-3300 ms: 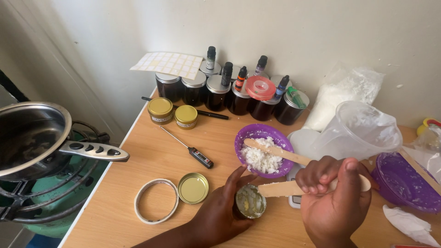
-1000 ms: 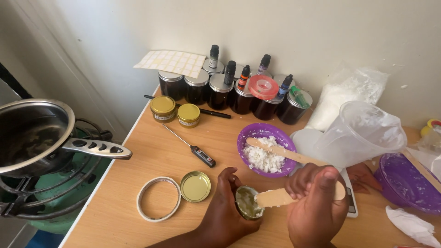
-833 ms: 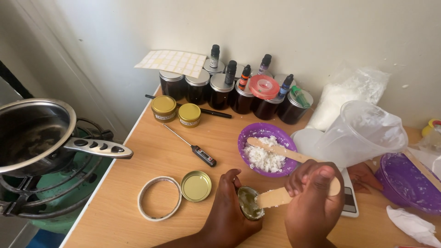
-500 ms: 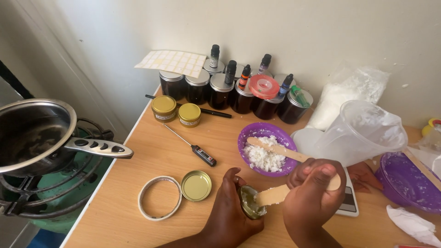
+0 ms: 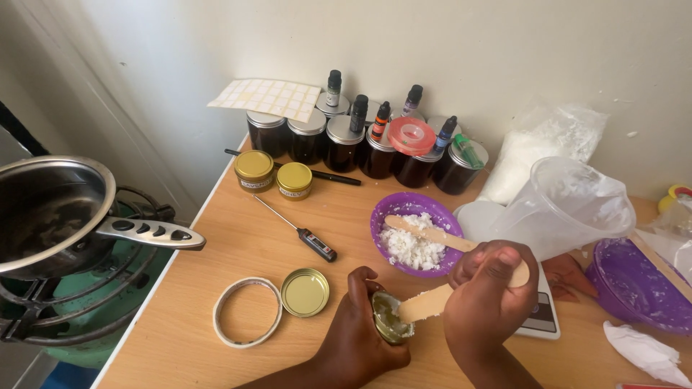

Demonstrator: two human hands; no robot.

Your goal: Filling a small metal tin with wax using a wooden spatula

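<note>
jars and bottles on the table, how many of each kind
Dark jars with silver lids along the wall: 7
Small jars with gold lids: 2
Open jar held in the left hand, stirred with the wooden stick in the right hand: 1
Small dropper bottles standing on the dark jars: 5
Total: 15

left hand wraps small jar so its sides and base are hidden, right hand covers the wooden stick's upper end and part of the scale, purple basin cut off at right edge, pan at left
</note>
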